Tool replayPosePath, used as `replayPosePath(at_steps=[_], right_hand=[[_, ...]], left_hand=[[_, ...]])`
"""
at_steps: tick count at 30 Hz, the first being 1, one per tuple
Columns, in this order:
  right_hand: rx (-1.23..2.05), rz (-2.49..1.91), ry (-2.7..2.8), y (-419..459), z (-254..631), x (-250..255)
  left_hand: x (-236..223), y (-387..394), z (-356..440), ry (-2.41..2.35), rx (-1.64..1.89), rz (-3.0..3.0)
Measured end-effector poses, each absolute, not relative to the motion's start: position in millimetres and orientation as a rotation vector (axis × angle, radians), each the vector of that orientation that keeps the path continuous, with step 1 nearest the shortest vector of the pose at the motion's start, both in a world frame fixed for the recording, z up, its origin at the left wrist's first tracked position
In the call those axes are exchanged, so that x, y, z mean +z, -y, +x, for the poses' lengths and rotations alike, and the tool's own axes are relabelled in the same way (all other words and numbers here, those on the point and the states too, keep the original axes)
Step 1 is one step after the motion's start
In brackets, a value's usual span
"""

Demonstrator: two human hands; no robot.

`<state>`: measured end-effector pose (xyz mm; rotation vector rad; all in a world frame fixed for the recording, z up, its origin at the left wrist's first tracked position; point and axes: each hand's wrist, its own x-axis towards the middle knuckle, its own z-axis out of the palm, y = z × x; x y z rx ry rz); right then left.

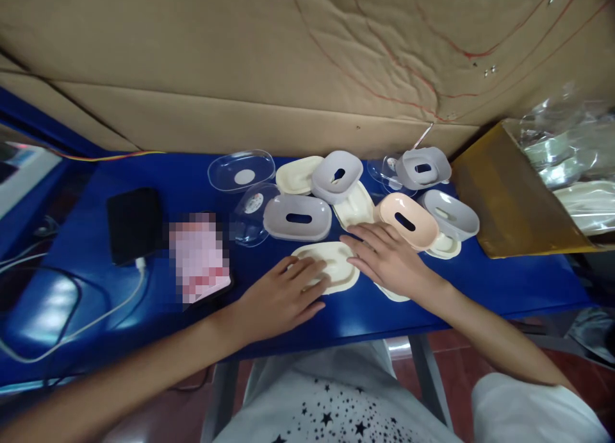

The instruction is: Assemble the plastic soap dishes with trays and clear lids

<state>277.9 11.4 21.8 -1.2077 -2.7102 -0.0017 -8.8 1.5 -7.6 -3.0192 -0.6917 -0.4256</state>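
Note:
My left hand (pixel 286 295) rests on a cream oval tray (pixel 342 270) near the front of the blue table, its fingers stretched over the tray's left side. From the other side my right hand (pixel 387 257) reaches in with fingers apart, the tips at the tray's right rim. A second cream piece (pixel 393 293) shows partly beneath my right palm. Just beyond that hand is a peach slotted box (pixel 420 228), and a cream tray (pixel 358 206) lies farther back. Behind my left hand sits a grey slotted box (pixel 319 215).
More grey slotted boxes (pixel 348 164) and clear plastic lids (pixel 223 174) lie toward the back. A phone (pixel 199 257) and a cabled black device (pixel 134 225) are at left. A cardboard box (pixel 514 206) with plastic-wrapped pieces stands right, before a cardboard wall (pixel 216 58).

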Motion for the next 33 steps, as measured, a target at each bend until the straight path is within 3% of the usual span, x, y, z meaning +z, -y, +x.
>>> replayPosePath(at_steps=[12, 18, 26, 33], right_hand=[[0.085, -1.184, 2.692, -39, 257, 9], [0.334, -1.221, 2.495, -35, 273, 13], [0.14, -1.344, 2.512, -36, 268, 7], [0.082, -1.049, 2.447, -21, 272, 14]], left_hand=[[-7, -1, -12, 0.691, -0.475, -3.072], [-5, -2, -15, 0.716, -0.464, -3.072], [-6, -8, -18, 0.693, -0.437, -3.082], [0, -12, -22, 0.854, -0.593, -2.882]])
